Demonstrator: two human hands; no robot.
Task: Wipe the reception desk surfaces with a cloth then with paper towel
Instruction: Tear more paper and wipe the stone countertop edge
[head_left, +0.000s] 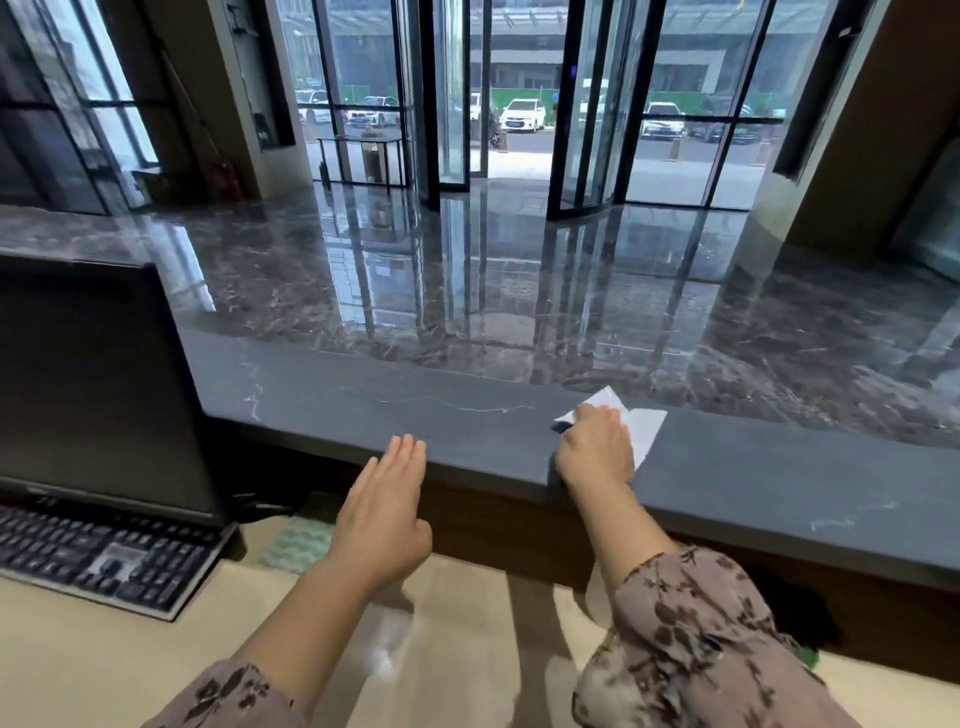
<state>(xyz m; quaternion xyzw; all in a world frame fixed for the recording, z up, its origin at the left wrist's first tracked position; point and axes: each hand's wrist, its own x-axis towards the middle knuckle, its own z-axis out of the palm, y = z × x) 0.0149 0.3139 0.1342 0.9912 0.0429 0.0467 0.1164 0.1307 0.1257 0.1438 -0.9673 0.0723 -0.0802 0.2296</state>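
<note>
The raised dark grey stone counter (363, 400) of the reception desk runs across the view from left to right. A white paper towel (647, 426) lies flat on it at the right, and my right hand (597, 447) presses down on it, covering its left part. My left hand (387, 509) hovers with straight fingers at the counter's near edge, its fingertips just over the edge; it holds nothing. A pale green cloth (298, 543) lies on the lower beige desk (130, 670) under the counter's overhang.
A black monitor (93, 384) and a black keyboard (104, 561) stand on the lower desk at the left. Beyond the counter lies a glossy marble lobby floor (467, 270) with a glass revolving door (519, 104).
</note>
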